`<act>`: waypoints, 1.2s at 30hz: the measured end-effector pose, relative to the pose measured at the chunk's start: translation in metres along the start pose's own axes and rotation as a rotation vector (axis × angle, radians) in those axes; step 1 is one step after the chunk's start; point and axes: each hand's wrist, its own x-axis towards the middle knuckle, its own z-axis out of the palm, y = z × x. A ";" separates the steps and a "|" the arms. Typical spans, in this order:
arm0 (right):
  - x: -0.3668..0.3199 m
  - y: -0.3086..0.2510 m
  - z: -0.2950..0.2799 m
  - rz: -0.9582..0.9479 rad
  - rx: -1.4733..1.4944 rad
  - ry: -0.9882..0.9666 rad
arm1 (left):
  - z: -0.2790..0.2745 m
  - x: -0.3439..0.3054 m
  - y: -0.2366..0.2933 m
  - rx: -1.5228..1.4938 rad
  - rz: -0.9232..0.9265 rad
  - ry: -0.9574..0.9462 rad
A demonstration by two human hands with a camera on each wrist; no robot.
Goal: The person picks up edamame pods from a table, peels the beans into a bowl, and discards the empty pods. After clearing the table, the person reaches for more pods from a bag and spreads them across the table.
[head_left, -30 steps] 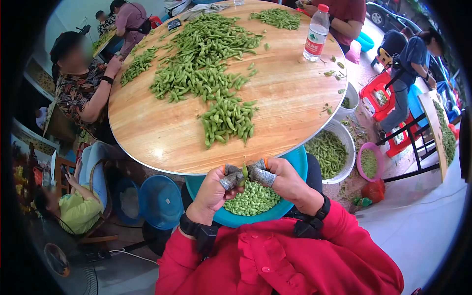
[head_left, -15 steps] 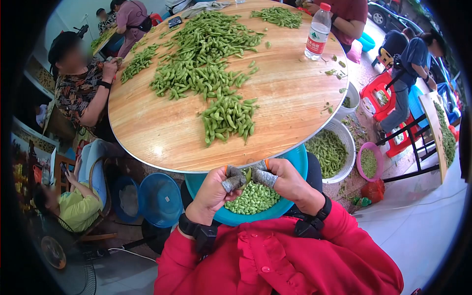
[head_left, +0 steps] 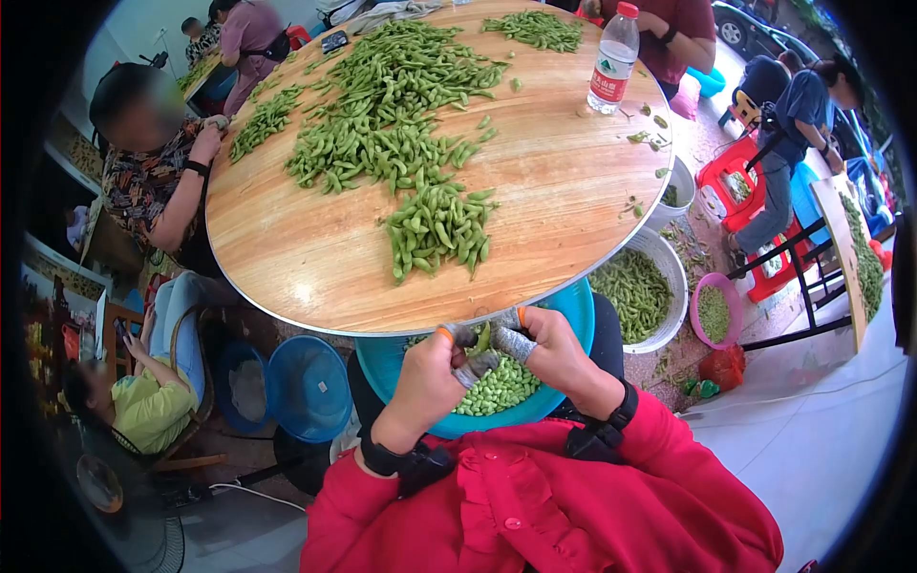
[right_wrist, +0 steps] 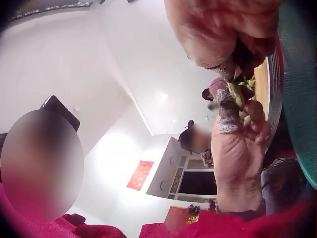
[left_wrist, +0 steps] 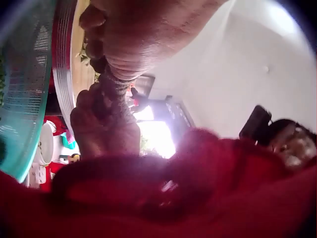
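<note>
Over the blue basin in the head view, my two hands meet at a green edamame pod. My left hand pinches the pod from the left, its thumb wrapped in grey cloth. Coming in from the right, my right hand pinches it too, also with grey wraps. In the right wrist view, the pod shows between the wrapped fingertips of both hands. Shelled green beans fill the basin below. The left wrist view shows the hands close together, with the pod hidden.
A round wooden table stands just ahead, bearing a large heap of pods, a smaller pile and a water bottle. On the right floor are a white basket of pods and a pink basin. Blue tubs stand left.
My left hand has turned and its wrist has shifted slightly downward, with the thumb now angled across below the pod. My right hand stays nearly in place.
</note>
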 end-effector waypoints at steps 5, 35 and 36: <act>-0.001 0.000 0.001 0.025 0.148 -0.109 | 0.002 -0.007 -0.010 0.422 0.230 -0.029; 0.000 0.016 -0.010 -0.237 -0.125 -0.223 | -0.001 -0.009 -0.012 -0.317 -0.249 -0.320; 0.000 0.015 -0.008 -0.267 -0.188 -0.197 | 0.000 -0.009 -0.009 -0.290 -0.241 -0.316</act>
